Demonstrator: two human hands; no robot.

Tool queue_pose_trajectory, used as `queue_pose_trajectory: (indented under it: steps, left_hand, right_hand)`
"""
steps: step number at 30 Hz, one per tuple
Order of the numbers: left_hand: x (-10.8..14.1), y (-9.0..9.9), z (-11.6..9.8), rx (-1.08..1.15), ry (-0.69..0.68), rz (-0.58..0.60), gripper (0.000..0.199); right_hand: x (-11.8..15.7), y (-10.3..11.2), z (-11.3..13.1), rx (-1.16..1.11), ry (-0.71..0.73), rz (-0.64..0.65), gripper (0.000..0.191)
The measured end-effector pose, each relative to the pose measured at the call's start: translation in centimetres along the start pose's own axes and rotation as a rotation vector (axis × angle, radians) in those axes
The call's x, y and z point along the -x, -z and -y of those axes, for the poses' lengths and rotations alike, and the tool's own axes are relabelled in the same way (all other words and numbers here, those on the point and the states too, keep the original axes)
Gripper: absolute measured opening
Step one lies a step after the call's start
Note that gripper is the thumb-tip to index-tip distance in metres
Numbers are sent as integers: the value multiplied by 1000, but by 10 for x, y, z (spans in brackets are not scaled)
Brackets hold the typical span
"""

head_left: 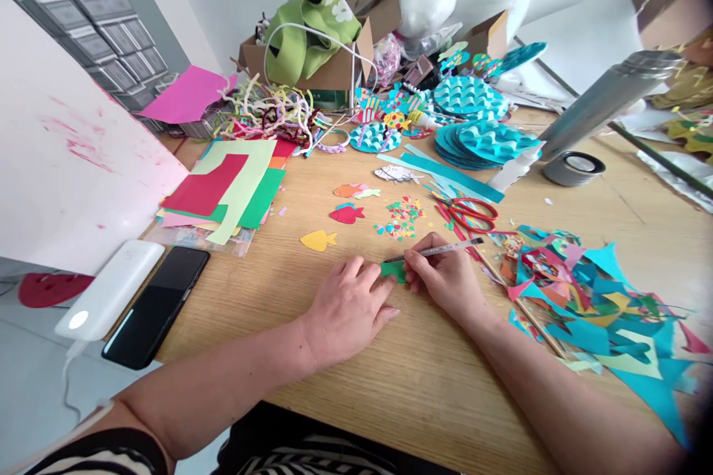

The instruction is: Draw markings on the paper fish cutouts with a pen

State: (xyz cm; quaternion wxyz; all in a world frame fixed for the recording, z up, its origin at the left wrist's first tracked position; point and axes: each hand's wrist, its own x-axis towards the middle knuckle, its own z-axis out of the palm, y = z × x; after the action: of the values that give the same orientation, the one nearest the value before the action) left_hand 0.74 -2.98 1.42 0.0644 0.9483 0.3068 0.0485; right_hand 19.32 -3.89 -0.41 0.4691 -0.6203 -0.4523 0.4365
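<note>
My right hand [445, 278] grips a slim pen [454, 246], its tip at the upper edge of a small green paper piece [394, 270]. With its fingers laid down over the left part of that piece, my left hand [348, 304] presses it on the table; part of the green paper is hidden under the fingers. Just beyond lie a yellow paper fish [318, 240], a red paper fish [347, 214], an orange paper fish [348, 191] and a white fish with drawn lines [397, 174]. A scatter of coloured paper dots [404, 217] is close by.
Red-handled scissors [468, 214] lie ahead of my right hand, near a glue bottle [515, 168]. Paper scraps [601, 297] and a wooden stick [538, 323] are at right. Coloured sheets [259, 197], a phone [157, 308] and a white power bank [111, 289] are at left. A steel flask [610, 104] stands behind.
</note>
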Motion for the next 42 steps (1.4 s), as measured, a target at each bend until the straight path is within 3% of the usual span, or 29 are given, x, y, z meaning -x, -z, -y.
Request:
queue_pose_trajectory:
  steps: [42]
  left_hand:
    - [0, 0, -1, 36, 10, 1, 37]
  right_hand:
    - [0, 0, -2, -21, 1, 4, 27]
